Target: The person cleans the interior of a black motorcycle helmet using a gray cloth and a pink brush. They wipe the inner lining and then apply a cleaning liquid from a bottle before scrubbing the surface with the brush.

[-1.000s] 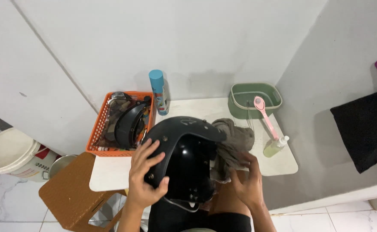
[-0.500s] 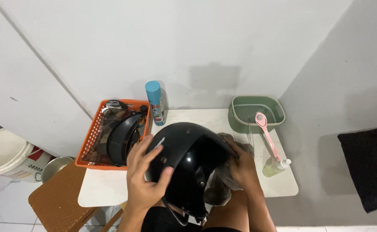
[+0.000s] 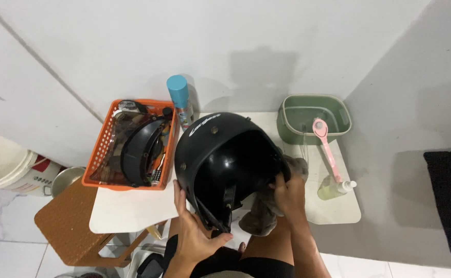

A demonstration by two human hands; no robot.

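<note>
While the glossy black open-face motorcycle helmet sat at the centre of the view, tipped with its opening toward five o'clock, the left hand cupped its lower rim from seven o'clock, fingers clamped on the edge. The right hand, at three o'clock of the shell, had its fingers closed on a crumpled grey-brown cloth pressed at the opening. Wiping the inside well would, I judged, call for a firm left-hand brace so the shell did not roll, and short strokes with the cloth bunched tight.

The white rounded worktop stood against a white wall, above pale marble-look floor tiles. From large to small around the helmet: a white plastic bucket at nine o'clock, an orange perforated plastic basket holding dark visor parts at ten, a green rectangular plastic basin at two, a pink long-handled brush lying off the basin's front, a blue-capped spray can at eleven, and a small bottle of yellow-green liquid at three.
</note>
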